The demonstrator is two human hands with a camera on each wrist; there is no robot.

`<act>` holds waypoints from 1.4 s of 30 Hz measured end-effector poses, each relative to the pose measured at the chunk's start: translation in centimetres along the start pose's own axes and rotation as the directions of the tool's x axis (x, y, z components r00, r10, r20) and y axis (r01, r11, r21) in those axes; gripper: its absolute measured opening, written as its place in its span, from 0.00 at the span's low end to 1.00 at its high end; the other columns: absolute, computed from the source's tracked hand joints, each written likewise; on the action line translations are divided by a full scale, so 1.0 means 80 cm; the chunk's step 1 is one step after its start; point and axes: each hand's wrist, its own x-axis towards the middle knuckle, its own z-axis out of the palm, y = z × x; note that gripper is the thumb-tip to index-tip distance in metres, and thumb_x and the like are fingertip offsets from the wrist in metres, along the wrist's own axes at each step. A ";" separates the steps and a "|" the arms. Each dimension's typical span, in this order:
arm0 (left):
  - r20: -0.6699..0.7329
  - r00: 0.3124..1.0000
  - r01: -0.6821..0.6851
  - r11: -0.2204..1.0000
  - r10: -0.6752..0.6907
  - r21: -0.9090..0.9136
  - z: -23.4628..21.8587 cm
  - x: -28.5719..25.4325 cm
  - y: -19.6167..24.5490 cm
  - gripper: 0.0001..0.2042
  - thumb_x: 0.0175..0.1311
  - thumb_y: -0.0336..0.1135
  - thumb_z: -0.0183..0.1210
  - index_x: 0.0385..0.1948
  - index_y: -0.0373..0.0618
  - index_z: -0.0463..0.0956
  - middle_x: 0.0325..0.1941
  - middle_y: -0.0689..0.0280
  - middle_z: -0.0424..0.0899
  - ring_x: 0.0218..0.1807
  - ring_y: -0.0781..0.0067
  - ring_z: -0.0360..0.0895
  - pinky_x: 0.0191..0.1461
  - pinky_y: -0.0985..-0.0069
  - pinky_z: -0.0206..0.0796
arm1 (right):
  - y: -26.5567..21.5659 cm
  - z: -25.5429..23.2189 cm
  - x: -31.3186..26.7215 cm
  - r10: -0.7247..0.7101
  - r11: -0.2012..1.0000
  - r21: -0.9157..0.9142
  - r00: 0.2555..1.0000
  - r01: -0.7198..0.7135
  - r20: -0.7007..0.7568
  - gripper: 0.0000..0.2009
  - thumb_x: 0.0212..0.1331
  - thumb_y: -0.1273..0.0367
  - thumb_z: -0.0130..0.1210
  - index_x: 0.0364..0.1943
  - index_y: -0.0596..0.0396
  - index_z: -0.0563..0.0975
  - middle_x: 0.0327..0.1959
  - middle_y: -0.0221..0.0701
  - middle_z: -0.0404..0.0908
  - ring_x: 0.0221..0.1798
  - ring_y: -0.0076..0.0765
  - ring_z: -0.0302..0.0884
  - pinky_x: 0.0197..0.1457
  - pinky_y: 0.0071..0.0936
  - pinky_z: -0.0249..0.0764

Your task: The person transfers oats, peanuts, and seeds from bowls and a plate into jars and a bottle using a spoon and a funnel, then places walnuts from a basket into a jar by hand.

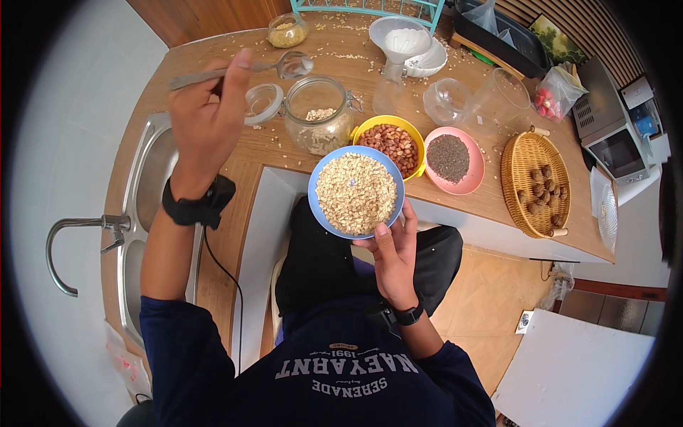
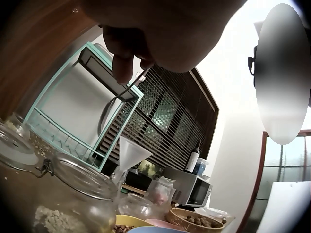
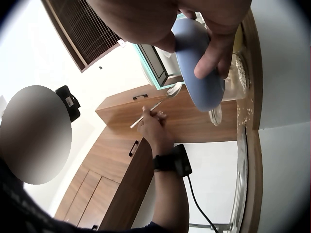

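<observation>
The left hand (image 1: 206, 117) pinches a metal spoon (image 1: 284, 66) by its handle, fingers and thumb closed on it, and holds it raised above the bench (image 1: 235, 156). The spoon bowl sits just above and to the left of the open glass jar (image 1: 319, 114), which holds a small amount of oats; its hinged lid (image 1: 264, 103) lies flipped open at the jar's left side. In the left wrist view the fingers (image 2: 121, 53) clamp the thin handle, with the jar (image 2: 73, 194) below. The right hand (image 1: 395, 260) carries a blue bowl (image 1: 356, 192) filled with oats, thumb over the near rim and fingers curled under the base; the bowl is held off the bench edge, in front of the person's torso. The right wrist view shows the bowl (image 3: 199, 63) from beneath, with fingers (image 3: 214, 53) wrapped around its wall. Behind the blue bowl, on the bench, stand a yellow bowl (image 1: 391, 142) of peanuts and, just beside it, a pink bowl (image 1: 452, 160) of dark seeds. A wicker tray (image 1: 533, 181) with brown nuts lies farther right. A white funnel (image 1: 400, 43) stands in a bottle near the rear edge. Loose oats are scattered over the bench, and a sink (image 1: 146, 185) lies to the left.
</observation>
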 end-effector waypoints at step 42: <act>0.611 0.745 0.482 0.850 -0.268 -0.214 -0.058 -0.143 0.057 0.06 0.67 0.23 0.58 0.38 0.29 0.81 0.28 0.55 0.87 0.34 0.68 0.88 0.39 0.77 0.80 | -0.009 0.003 -0.012 -0.029 0.999 0.014 1.000 0.029 0.001 0.34 0.71 0.75 0.49 0.75 0.50 0.45 0.71 0.45 0.59 0.68 0.42 0.70 0.53 0.33 0.86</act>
